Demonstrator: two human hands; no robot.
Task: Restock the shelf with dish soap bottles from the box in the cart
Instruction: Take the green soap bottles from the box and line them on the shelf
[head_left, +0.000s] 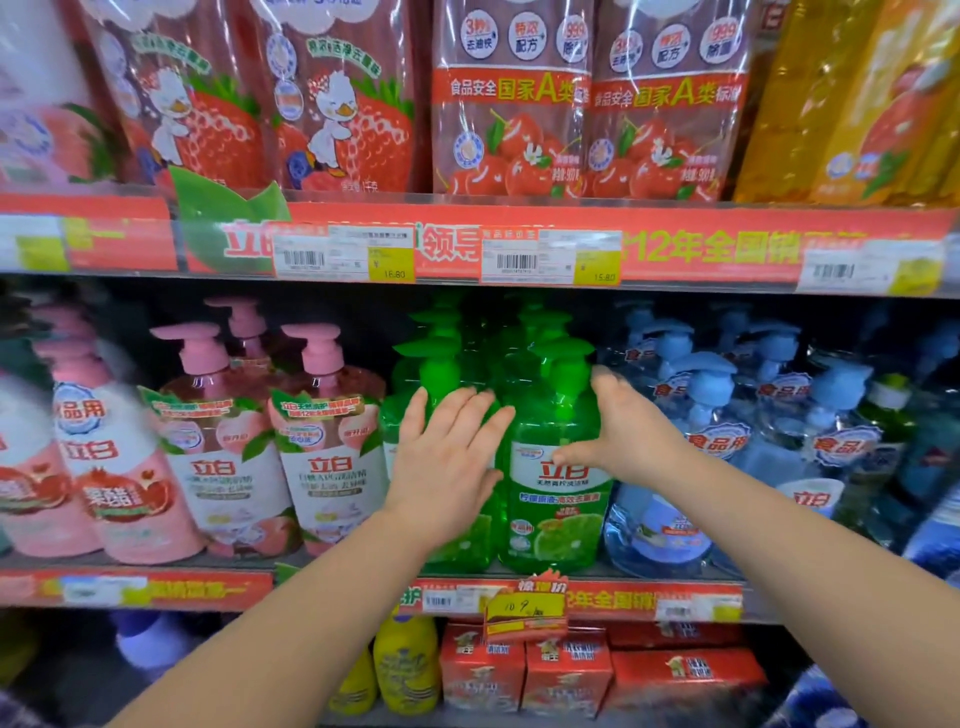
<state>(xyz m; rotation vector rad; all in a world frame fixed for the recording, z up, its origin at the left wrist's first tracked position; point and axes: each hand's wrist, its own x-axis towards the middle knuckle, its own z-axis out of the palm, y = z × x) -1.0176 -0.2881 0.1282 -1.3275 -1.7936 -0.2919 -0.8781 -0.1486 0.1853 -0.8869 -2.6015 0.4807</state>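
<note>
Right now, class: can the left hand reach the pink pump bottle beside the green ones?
Probably yes: the left hand lies flat on a green bottle, gripping nothing, and the pink pump bottle stands beside it on the shelf, unobstructed.

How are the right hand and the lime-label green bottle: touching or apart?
Touching. Head view: the right hand holds the green bottle, thumb on its label.
</note>
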